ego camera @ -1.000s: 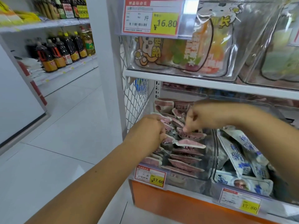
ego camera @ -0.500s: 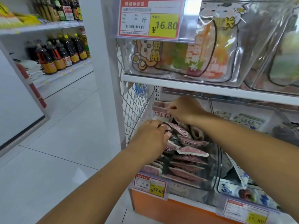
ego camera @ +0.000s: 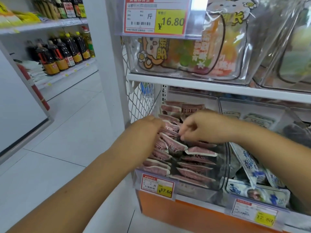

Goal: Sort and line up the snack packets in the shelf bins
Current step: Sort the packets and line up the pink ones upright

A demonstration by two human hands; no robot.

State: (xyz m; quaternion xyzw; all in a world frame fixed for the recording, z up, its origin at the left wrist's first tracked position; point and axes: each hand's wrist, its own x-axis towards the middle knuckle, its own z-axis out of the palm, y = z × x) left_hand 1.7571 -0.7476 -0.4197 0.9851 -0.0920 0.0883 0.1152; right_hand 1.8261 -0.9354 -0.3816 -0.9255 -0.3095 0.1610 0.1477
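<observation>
Step in hand: by my reading, lining up the pink snack packets in the clear bin. Both hands work in the middle of the pile.
Front of bin: nearer than the fingers, above the 17.60 price tag, the packets lie overlapped in two fairly even columns.
Left hand: its back faces the camera and its fingers are buried among the left-column packets. I cannot tell whether they are curled round one or only pressing.
Right hand: its fingers are curled, the tips drawn together and pinching the top edge of a packet in the jumbled patch just below them.
Behind the fingers: a few more pink packets stand upright against the back of the bin.
Right of the fingers: blue-and-white packets lie loose in the neighbouring bin, untouched.
Next move: probably to lay the pinched packet flat into a column, edges matching the row in front, with the left hand steadying its stack.
</observation>
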